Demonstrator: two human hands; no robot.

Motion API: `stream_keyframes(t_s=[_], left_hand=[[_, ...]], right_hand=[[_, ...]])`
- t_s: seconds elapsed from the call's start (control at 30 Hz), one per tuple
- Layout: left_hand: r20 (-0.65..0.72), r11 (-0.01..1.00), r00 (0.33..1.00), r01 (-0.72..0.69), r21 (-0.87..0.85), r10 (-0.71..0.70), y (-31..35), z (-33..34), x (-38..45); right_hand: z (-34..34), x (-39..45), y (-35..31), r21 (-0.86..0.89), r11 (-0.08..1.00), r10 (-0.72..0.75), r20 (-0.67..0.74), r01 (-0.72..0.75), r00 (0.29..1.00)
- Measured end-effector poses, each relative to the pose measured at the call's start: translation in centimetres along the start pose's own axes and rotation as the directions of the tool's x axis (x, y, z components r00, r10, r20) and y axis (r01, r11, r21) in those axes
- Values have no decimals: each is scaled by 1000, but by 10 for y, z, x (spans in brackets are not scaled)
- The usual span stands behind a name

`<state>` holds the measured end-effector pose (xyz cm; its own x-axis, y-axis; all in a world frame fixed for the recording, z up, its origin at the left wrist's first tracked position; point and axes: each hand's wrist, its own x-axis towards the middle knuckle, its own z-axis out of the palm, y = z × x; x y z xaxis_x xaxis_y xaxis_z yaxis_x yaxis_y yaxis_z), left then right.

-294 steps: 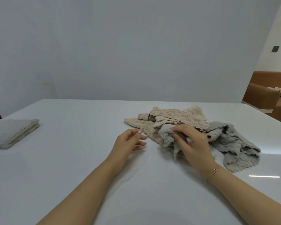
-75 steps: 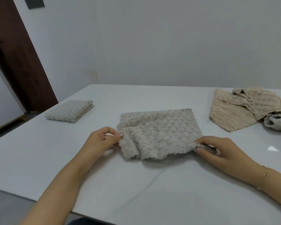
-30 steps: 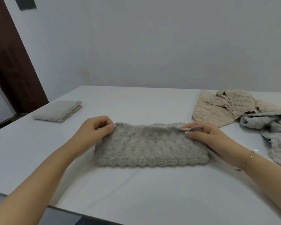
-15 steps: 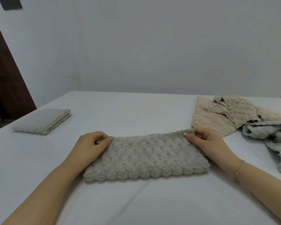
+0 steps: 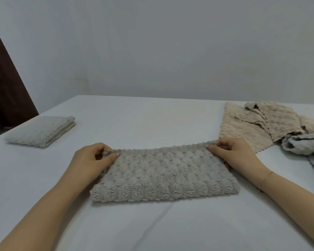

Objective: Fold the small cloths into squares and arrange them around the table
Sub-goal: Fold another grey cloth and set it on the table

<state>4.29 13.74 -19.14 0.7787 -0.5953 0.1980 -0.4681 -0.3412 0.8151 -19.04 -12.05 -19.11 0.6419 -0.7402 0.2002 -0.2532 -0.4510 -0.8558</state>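
A grey bubble-textured cloth (image 5: 163, 174), folded in half into a long rectangle, lies flat on the white table (image 5: 152, 116) in front of me. My left hand (image 5: 92, 162) pinches its far left corner. At the far right corner my right hand (image 5: 234, 153) pinches the edge the same way. A grey cloth folded into a square (image 5: 42, 130) sits at the table's left side. On the right lie unfolded beige cloths (image 5: 257, 122) and a crumpled grey cloth (image 5: 308, 145).
A pale wall (image 5: 161, 46) rises just behind the table's far edge. A dark brown door (image 5: 5, 95) stands at the far left beyond the table corner. The table's right part runs out of view.
The spread grey cloth has been folded in half, its near edge brought to the far edge. Both hands now hold the far corners and have barely moved over the last half second.
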Motion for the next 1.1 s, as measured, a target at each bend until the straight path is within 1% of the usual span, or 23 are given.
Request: stream_keyframes(t_s=[0.1,0.33,0.5,0.63,0.77,0.83,0.9,0.93,0.97,1.0,1.03,1.07,1.1], left_hand=[[-56,1000,998,-6,28,8,-5,-2,3],[-108,992,993,-34,118,47,-6,1,3],[-133,981,989,-45,188,71,-2,3,0],[-139,971,987,-44,237,79,-3,5,0],[-154,971,985,-37,236,75,-5,3,-2],[-143,968,988,-26,251,64,-4,1,-3],[-167,960,984,-11,279,60,1,-4,-4],[-200,944,976,-21,329,92,6,-6,-7],[-234,909,958,-57,412,166,13,-6,-12],[-251,855,931,-107,508,265,25,-4,-18],[-228,791,908,-156,591,350,41,2,-26],[-156,726,902,-211,655,403,56,12,-34],[-57,674,903,-275,686,426,69,25,-41]], right_hand=[[1,0,0,14,1000,16,0,-16,1000],[3,4,0,-5,999,43,-2,-43,999],[5,8,3,-29,997,64,-36,-65,997],[6,11,6,-182,983,-5,-88,-11,996],[9,7,5,-251,966,-97,-112,66,989],[8,0,2,-366,924,-161,-104,113,981],[5,-6,-3,-523,831,-271,-84,189,959],[3,-10,-6,-563,792,-330,-67,237,942],[3,-15,-12,-566,775,-374,-53,280,926],[4,-21,-21,-549,771,-404,-29,323,914],[8,-27,-30,-527,768,-422,12,365,906],[15,-32,-39,-506,764,-425,72,400,903],[24,-36,-47,-495,757,-414,142,427,899]])
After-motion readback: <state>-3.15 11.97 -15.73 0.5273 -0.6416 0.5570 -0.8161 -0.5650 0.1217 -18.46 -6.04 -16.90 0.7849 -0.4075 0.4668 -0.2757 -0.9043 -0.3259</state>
